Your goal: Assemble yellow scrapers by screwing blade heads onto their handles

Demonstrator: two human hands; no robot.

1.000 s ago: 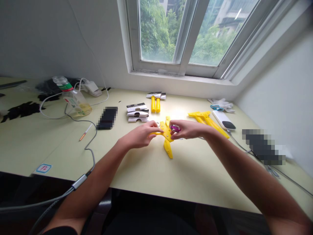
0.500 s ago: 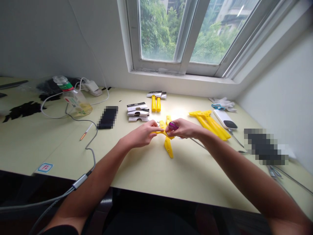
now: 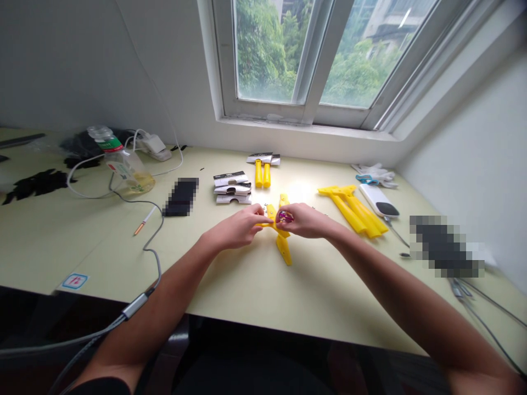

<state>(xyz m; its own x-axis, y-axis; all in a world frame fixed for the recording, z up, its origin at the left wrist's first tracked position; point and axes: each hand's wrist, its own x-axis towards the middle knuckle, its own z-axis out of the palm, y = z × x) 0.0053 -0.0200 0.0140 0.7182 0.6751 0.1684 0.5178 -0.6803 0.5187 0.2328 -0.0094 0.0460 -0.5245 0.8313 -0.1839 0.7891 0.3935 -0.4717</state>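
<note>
My left hand (image 3: 242, 227) pinches the left side of a yellow plastic part (image 3: 270, 213) that lies on the table. Curled over the same part from the right is my right hand (image 3: 307, 220), closed around a purple-handled screwdriver (image 3: 285, 216); its shaft is hidden by the fingers. A yellow blade-shaped piece (image 3: 284, 250) sticks out below the hands, and another yellow end (image 3: 284, 199) shows above them. Tiny dark bits that look like screws (image 3: 265, 206) lie just behind the left fingertips.
Behind are stacked cardboard sleeves (image 3: 233, 189) and two yellow handles (image 3: 262, 174). Yellow handle-like parts (image 3: 354, 211) lie right, beside a white device (image 3: 379, 201) and gloves (image 3: 376, 175). Leftward are a blurred dark phone-like object (image 3: 181, 196), a cutter-like pen (image 3: 145, 221), a tilted bottle (image 3: 127, 164) and cables.
My right hand has turned and shifted slightly left and down, so the purple handle is more covered by its fingers. My left hand stays almost still on the yellow part.
</note>
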